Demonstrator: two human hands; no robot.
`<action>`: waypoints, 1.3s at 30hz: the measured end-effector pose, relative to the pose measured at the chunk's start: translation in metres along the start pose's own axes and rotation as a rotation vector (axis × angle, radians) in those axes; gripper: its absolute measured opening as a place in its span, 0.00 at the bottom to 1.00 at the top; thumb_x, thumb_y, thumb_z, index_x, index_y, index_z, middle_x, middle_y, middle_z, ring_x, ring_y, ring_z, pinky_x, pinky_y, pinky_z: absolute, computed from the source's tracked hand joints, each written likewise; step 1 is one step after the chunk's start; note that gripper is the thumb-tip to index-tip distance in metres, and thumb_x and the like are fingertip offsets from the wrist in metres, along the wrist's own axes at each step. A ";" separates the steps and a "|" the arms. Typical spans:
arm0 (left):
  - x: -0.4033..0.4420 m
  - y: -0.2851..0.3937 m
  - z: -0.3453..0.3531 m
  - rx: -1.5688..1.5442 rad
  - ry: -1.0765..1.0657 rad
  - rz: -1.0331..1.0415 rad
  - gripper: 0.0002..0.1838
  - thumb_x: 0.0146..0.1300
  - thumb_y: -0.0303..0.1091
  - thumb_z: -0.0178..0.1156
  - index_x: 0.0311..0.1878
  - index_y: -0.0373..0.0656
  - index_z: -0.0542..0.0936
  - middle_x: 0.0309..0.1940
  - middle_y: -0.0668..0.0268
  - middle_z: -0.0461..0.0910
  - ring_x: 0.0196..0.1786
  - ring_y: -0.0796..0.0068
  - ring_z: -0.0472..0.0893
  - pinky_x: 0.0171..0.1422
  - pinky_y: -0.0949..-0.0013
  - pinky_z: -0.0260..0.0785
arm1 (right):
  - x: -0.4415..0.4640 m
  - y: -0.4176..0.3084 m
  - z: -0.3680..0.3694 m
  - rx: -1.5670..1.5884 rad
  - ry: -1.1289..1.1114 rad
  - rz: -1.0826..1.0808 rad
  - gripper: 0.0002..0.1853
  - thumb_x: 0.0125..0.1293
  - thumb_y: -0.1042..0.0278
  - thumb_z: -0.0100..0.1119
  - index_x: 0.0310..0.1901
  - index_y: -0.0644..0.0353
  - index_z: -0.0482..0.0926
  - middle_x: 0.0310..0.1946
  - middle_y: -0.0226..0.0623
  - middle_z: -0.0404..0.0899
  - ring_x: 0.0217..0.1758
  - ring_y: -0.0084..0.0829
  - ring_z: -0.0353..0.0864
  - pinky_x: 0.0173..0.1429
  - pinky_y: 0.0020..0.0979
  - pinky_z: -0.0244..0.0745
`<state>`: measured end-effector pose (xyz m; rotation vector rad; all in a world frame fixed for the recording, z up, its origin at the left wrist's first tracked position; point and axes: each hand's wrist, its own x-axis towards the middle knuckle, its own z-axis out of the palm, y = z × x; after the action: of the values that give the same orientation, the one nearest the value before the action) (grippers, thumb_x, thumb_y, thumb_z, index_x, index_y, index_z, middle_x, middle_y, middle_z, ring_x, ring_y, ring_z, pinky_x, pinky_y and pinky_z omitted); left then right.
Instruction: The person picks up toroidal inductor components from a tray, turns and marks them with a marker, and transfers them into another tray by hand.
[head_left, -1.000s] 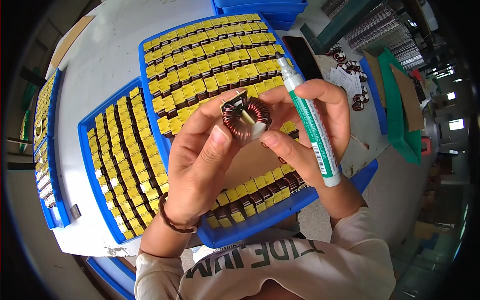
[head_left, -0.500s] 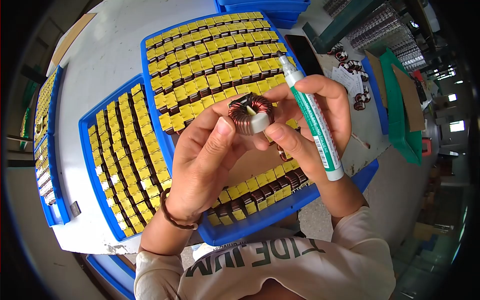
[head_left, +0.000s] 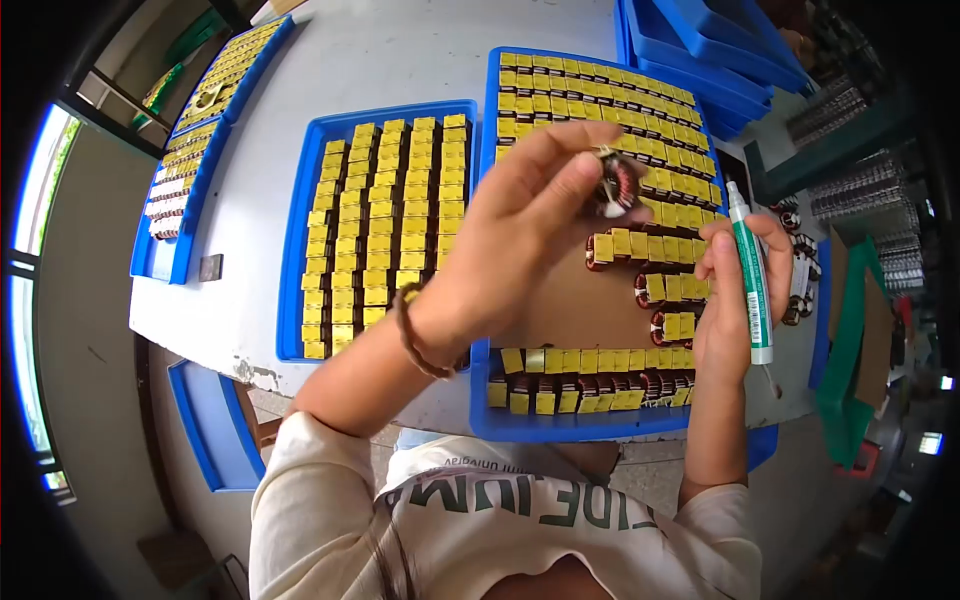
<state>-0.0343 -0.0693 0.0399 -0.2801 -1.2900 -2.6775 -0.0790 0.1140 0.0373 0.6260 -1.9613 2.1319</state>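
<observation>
My left hand (head_left: 515, 225) pinches a copper-wound toroidal coil (head_left: 624, 186) between thumb and fingers, raised over the large blue tray (head_left: 600, 430). The coil looks slightly blurred, with a whitish patch low on it. Over that tray's right side, my right hand (head_left: 722, 310) grips a green-and-white marker pen (head_left: 752, 285), held nearly upright with its tip uncapped and pointing away from me. Rows of coils with yellow square tops (head_left: 620, 95) fill much of the tray; brown board shows in its middle. My left hand hides some of the rows.
A second blue tray (head_left: 292, 240) of yellow-topped parts stands to the left, and more trays (head_left: 150, 262) lie at the table's far left. Blue trays (head_left: 690, 60) are stacked at the back. Loose coils (head_left: 800, 245) and a green bin (head_left: 850, 380) are on the right.
My hands have separated: the right has let go of the coil and moved right with the marker pen. The left keeps the coil and tilts it. The view has swung left.
</observation>
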 end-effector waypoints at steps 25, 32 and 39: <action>0.008 0.094 -0.238 1.745 0.527 -0.320 0.10 0.55 0.29 0.57 0.39 0.40 0.81 0.35 0.62 0.83 0.35 0.73 0.80 0.42 0.72 0.72 | -0.004 -0.010 -0.005 0.015 -0.119 -0.096 0.12 0.59 0.81 0.56 0.44 0.62 0.69 0.31 0.35 0.76 0.34 0.27 0.80 0.39 0.22 0.74; 0.004 0.094 -0.244 1.910 0.407 -0.192 0.09 0.56 0.32 0.56 0.38 0.41 0.82 0.33 0.64 0.82 0.35 0.71 0.79 0.43 0.70 0.71 | -0.004 -0.008 -0.006 0.025 -0.139 -0.120 0.11 0.59 0.81 0.56 0.43 0.63 0.70 0.32 0.36 0.75 0.33 0.26 0.80 0.38 0.22 0.75; 0.012 0.099 -0.250 2.123 0.415 -0.251 0.09 0.56 0.33 0.57 0.37 0.42 0.83 0.31 0.64 0.82 0.34 0.69 0.79 0.43 0.68 0.71 | -0.004 -0.008 -0.007 0.051 -0.150 -0.144 0.11 0.59 0.81 0.57 0.43 0.64 0.70 0.34 0.36 0.74 0.33 0.27 0.80 0.38 0.22 0.77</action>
<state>-0.0490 -0.3273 -0.0356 0.6486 -2.8653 -0.1952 -0.0734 0.1228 0.0425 0.9315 -1.8749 2.1086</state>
